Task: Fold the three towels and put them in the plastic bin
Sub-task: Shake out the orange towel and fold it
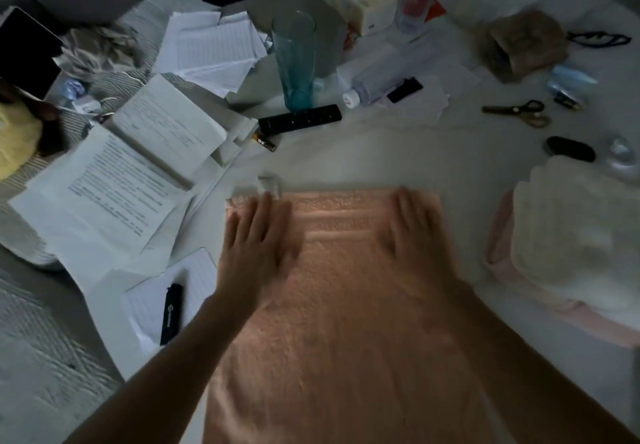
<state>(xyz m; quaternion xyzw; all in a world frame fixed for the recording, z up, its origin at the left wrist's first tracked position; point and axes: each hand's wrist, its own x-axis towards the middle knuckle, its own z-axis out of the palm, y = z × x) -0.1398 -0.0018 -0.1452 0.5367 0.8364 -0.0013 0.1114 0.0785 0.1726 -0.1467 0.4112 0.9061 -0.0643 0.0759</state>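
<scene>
Head camera, looking down at a cluttered white table (433,163) in dim light. A peach towel (346,305) lies spread flat in the centre, running from mid-frame to the bottom edge, with a woven band near its far end.

Both bare arms reach forward over the towel. The left hand (258,235) lies palm down on the towel's far left corner, its fingers (266,211) stretched out flat and slightly spread, gripping nothing; the fingertips stop just short of the far hem. The right hand (415,225) lies palm down near the far right corner, fingers straight and close together, also gripping nothing; it is motion-blurred. The towel is under both palms, not pinched between any fingers.

To the right of the peach towel, a cream towel (568,235) sits bunched on top of a pale pink towel (498,253), close to the peach one but apart from it.

Beyond the towel stand a tall teal drinking glass (294,59), a black remote control (299,119) lying just in front of it, and a clear plastic bottle (381,79) on its side. Scissors (519,112) lie at far right. Printed papers (121,180) are heaped on the left, with a black lighter (171,313) on a sheet near the left forearm.
</scene>
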